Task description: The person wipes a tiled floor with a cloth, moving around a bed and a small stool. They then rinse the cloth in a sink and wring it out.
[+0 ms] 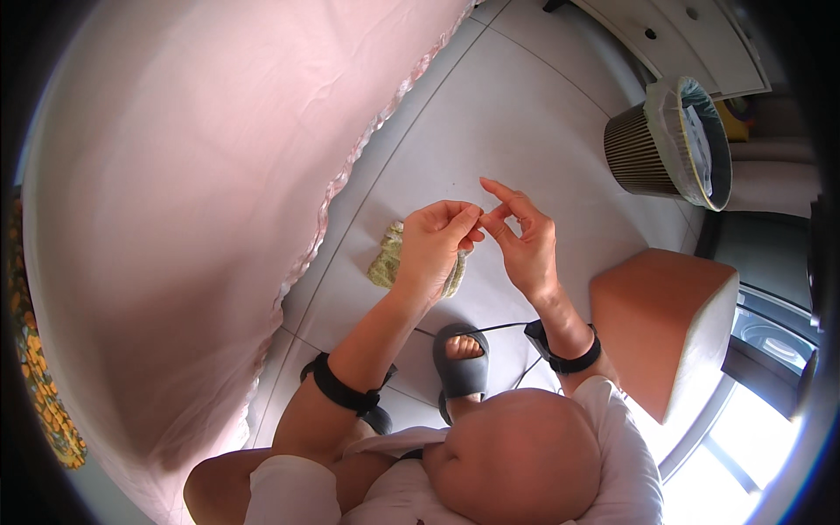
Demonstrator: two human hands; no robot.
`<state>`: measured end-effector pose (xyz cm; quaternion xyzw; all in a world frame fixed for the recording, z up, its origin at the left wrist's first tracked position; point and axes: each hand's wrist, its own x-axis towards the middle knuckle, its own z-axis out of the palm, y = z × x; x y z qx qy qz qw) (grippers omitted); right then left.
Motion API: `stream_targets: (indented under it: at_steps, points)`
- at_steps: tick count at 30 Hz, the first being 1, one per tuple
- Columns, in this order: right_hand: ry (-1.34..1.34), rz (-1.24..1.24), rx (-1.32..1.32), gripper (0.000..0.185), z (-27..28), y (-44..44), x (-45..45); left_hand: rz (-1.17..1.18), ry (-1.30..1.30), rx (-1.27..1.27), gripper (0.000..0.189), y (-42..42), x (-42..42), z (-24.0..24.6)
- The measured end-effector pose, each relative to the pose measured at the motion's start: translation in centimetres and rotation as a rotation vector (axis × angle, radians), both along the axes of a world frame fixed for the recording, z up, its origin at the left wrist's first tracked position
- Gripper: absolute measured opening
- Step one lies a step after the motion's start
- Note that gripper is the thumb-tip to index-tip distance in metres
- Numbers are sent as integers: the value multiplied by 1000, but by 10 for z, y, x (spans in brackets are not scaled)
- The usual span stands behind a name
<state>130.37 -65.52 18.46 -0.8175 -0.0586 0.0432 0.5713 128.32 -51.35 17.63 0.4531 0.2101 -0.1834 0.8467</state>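
Observation:
My left hand (434, 246) and my right hand (525, 239) meet fingertip to fingertip in the middle of the view. Thumb and forefinger of the left hand pinch something tiny and dark, too small to identify. The right thumb touches the same spot, its forefinger raised and apart. Beneath and behind the left hand is a green and white knitted piece (384, 266), partly hidden by that hand; whether it hangs or lies on the floor I cannot tell. Each arm wears a black strap.
A bed or similar surface with a pink cover (197, 164) runs along the left. A lined waste bin (636, 151) stands at the upper right, below a white drawer unit (709, 39). An orange-brown stool or pouf (656, 315) is at the right. A thin black cable (502, 326) passes near my slippers (462, 374).

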Motion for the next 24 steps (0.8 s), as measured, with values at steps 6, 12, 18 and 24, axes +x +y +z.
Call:
stream_targets:
  at_steps: [6,12,18,24]
  points:
    - [-123,-33,-23,14,-4,-3,-3,-46,36,-64,33,3,-2,11]
    - [-86,-143,-19,5,-3,-18,5,-137,70,-145,54,-2,1,32]
    - [-377,-490,-85,4,52,-129,70,-117,41,-120,63,-15,12,51]
    - [-647,-1080,-485,15,129,-298,168,-111,53,-58,58,-21,14,47]
